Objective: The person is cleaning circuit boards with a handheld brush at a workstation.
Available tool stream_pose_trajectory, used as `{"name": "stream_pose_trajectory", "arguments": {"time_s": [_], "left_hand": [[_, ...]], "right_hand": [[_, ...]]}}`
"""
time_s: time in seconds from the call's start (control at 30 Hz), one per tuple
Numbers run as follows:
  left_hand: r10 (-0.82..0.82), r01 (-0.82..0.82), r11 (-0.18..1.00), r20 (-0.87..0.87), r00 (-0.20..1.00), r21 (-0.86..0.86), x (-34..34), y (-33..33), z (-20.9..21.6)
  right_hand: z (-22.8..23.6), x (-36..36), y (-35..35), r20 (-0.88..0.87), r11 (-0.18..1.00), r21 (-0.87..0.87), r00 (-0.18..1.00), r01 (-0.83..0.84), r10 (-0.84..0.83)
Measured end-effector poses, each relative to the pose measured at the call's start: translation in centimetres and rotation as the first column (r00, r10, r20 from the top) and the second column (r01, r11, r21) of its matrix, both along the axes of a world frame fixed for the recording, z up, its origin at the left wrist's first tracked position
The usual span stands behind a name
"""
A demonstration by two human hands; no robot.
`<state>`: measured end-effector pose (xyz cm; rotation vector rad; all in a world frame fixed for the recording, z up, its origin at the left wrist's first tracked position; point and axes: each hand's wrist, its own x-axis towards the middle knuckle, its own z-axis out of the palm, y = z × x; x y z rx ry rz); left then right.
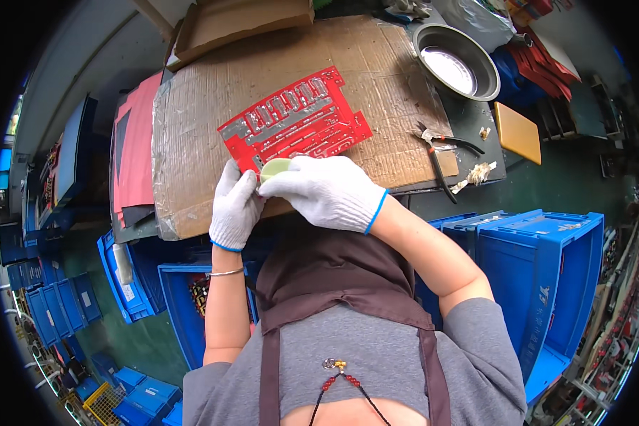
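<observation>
A red circuit board [302, 117] with silvery solder areas lies tilted over the cardboard [213, 206] in front of me. My left hand [236, 202], in a white knitted glove, grips the board's near left corner between thumb and fingers. My right hand [330, 190], gloved alike, pinches a pale green piece with a rounded edge [275, 167] against that same corner. The fingers partly cover the piece, so its kind does not show. To the right of the board, cutting pliers [439, 150] with black and orange handles lie with their jaws apart.
A round metal pan [490, 82] stands at the far right, beside a yellow-orange block [518, 133]. Crumpled whitish scraps [479, 172] lie near the pliers. Pinkish-red sheets [136, 142] are stacked at left, an open cardboard box [241, 28] behind. Blue crates [525, 255] flank me below.
</observation>
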<state>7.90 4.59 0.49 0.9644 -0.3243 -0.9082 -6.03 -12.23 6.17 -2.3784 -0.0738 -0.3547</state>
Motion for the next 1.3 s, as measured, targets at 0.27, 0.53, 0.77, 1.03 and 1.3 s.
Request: {"name": "stream_pose_trajectory", "arguments": {"time_s": [0.27, 0.53, 0.77, 1.03, 1.3], "left_hand": [[0.035, -0.035, 0.999, -0.02, 0.999, -0.007, -0.6, -0.1, 0.9], [0.021, -0.02, 0.997, -0.005, 1.0, 0.078, 0.1, 0.0, 0.0], [0.036, -0.035, 0.999, -0.033, 0.999, 0.017, -0.2, -0.1, 0.5], [0.019, -0.019, 0.999, 0.001, 1.0, 0.04, -0.1, -0.1, 0.2], [0.015, -0.015, 1.0, -0.026, 1.0, 0.007, -0.2, -0.3, 0.3]], "right_hand": [[-0.6, -2.8, -13.1, 0.018, 0.971, 0.185, 0.988, 0.15, -0.156], [-0.2, 1.4, -4.1, 0.132, 0.972, -0.103, 0.965, -0.212, 0.225], [0.3, -6.4, -15.6, 0.093, 0.962, -0.129, 0.968, 0.242, -0.231], [1.3, -6.7, -12.3, 0.172, 0.739, -0.614, 0.961, 0.277, -0.217], [0.0, -3.9, -11.6, 0.048, 0.663, -0.746, 0.998, 0.058, -0.033]]}}
